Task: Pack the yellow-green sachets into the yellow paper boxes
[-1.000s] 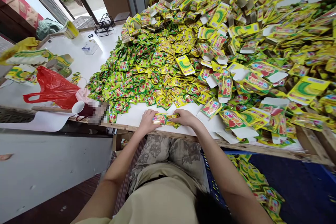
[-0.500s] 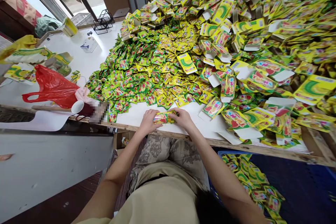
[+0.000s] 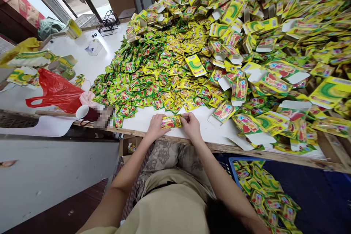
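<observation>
A small yellow and green box with a watermelon print lies level between my hands at the table's front edge. My left hand is closed round its left end, thumb on the near side. At the right end, my right hand has thumb and fingers pinched together against the box; its fingertips hide that end. Just beyond the hands is a large heap of small green and yellow sachets. To the right, several open boxes of the same print lie with white flaps sticking out.
At left on the white table are a red plastic bag, a white cup on its side and a black wire rack. Below the table's right side, a blue crate holds filled-looking packets. A wooden edge runs along the front.
My right fingers have shifted slightly to the right and closed in at the box's right end. More of the box's printed front now shows. My left hand stays on its left end.
</observation>
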Tool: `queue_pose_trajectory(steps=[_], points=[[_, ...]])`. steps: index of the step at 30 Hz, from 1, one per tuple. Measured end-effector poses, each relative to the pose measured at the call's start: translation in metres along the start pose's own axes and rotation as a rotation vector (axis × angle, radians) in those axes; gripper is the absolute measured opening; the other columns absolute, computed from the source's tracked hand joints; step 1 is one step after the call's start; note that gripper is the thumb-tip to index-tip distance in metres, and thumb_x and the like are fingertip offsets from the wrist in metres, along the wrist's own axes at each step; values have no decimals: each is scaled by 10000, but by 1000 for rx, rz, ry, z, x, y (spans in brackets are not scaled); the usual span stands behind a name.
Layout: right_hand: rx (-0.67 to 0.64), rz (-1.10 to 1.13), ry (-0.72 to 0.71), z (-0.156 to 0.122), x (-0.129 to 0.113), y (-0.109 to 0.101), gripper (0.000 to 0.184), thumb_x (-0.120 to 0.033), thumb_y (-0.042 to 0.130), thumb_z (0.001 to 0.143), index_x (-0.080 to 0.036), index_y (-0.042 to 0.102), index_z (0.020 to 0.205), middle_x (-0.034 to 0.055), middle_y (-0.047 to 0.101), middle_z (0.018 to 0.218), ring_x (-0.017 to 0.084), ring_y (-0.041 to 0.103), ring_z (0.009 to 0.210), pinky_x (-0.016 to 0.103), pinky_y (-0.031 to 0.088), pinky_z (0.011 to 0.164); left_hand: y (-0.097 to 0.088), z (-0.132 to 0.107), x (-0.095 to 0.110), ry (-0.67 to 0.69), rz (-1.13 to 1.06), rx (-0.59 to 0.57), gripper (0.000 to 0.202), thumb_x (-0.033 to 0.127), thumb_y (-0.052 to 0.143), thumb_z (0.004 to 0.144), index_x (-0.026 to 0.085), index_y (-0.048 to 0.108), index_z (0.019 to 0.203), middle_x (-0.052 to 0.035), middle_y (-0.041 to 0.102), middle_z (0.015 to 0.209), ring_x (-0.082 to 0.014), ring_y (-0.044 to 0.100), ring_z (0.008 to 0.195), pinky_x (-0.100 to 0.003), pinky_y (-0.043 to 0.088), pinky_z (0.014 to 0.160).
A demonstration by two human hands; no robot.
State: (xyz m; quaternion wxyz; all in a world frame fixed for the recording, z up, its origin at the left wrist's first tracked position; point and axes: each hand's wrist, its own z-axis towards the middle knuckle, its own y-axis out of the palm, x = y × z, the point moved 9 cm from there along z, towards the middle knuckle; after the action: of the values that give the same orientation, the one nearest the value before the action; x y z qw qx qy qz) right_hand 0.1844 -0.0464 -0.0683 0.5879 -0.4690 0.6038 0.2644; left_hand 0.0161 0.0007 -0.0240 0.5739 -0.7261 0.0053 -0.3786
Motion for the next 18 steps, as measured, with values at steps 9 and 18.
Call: queue_pose_trajectory(steps=[9, 18], points=[[14, 26, 79, 3, 15, -3, 321, -508, 634, 675, -204, 558, 747, 36, 627, 702, 183, 574, 638, 333, 490, 626, 1, -1, 2, -7, 37, -8, 552, 338, 726, 672, 180, 455, 1126, -88, 525, 1130, -261, 460, 1038, -400, 395, 905], [-59, 304, 75, 5, 22, 11, 362, -384, 674, 604, -207, 503, 870, 71, 650, 896, 196, 621, 823, 364, 512, 774, 0, -1, -3, -19, 8, 39, 524, 330, 722, 673, 172, 457, 1096, -89, 530, 1099, -256, 458, 1014, -394, 408, 899]])
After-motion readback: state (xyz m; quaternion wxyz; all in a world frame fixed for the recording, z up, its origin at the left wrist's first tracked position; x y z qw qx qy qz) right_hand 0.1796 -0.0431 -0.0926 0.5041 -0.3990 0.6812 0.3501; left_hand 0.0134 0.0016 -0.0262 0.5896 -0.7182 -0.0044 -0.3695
